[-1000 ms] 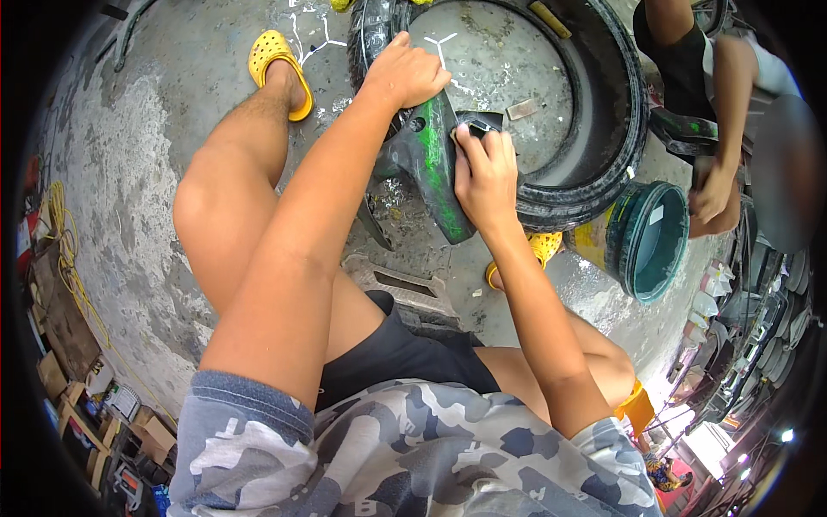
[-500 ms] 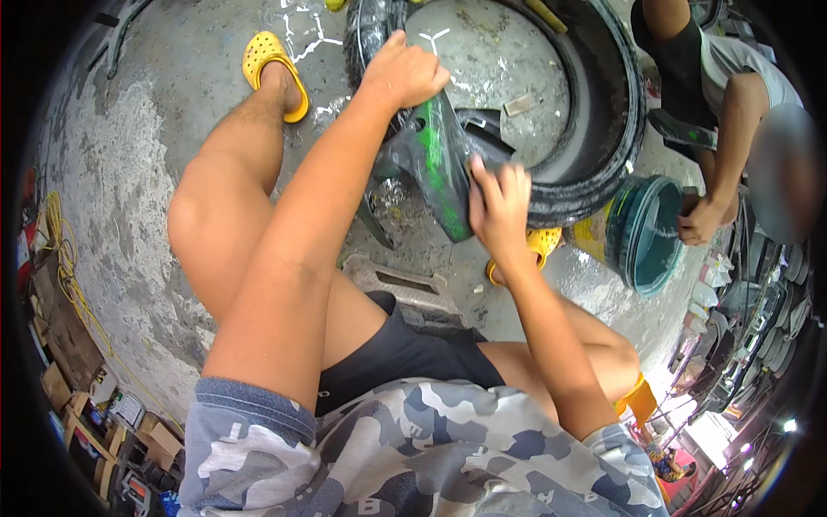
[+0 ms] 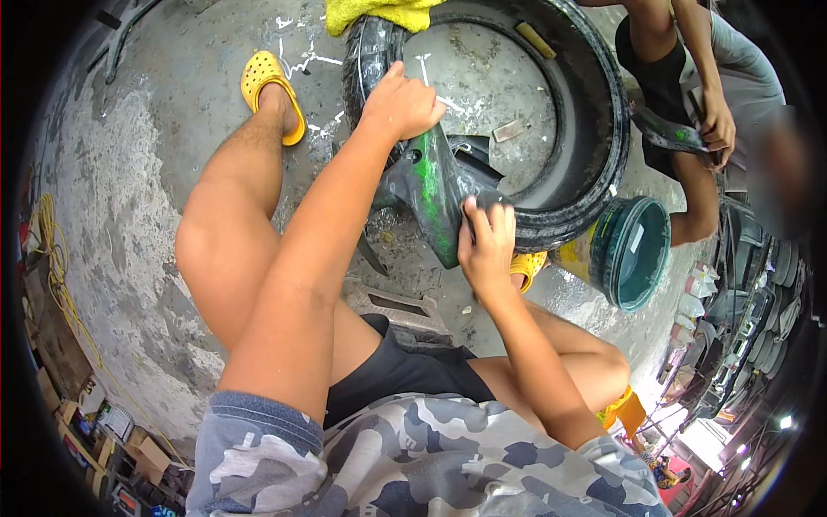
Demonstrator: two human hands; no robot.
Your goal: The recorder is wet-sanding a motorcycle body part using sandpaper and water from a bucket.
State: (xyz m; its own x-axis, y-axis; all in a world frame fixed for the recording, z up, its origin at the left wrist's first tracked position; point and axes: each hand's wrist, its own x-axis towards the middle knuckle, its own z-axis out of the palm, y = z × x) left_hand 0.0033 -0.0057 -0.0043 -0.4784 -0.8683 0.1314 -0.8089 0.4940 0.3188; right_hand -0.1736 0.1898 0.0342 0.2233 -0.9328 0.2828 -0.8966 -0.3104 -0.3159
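A dark grey moulded plastic part (image 3: 441, 191) with bright green scuffs lies across the near left side of a black tyre (image 3: 594, 164). My left hand (image 3: 401, 105) is closed round the part's upper end, its fingers folded over the edge. Against the lower right edge of the part, my right hand (image 3: 488, 250) presses with bent fingers. Whatever sits under those fingertips is hidden and cannot be made out. Further right, a co-worker's hand (image 3: 717, 129) holds a similar dark part (image 3: 668, 133) with a green mark.
Right of the tyre stands a teal bucket (image 3: 642, 254) with liquid inside. A yellow cloth (image 3: 379, 13) drapes over the tyre's far left rim. A low grey stool (image 3: 401, 310) is between my legs. Assorted boxes and a yellow cord (image 3: 56, 267) lie along the far left.
My right hand has shifted slightly along the part's edge; my left keeps its grip. The co-worker's hand has left the bucket and is at the other dark part. More yellow cloth shows.
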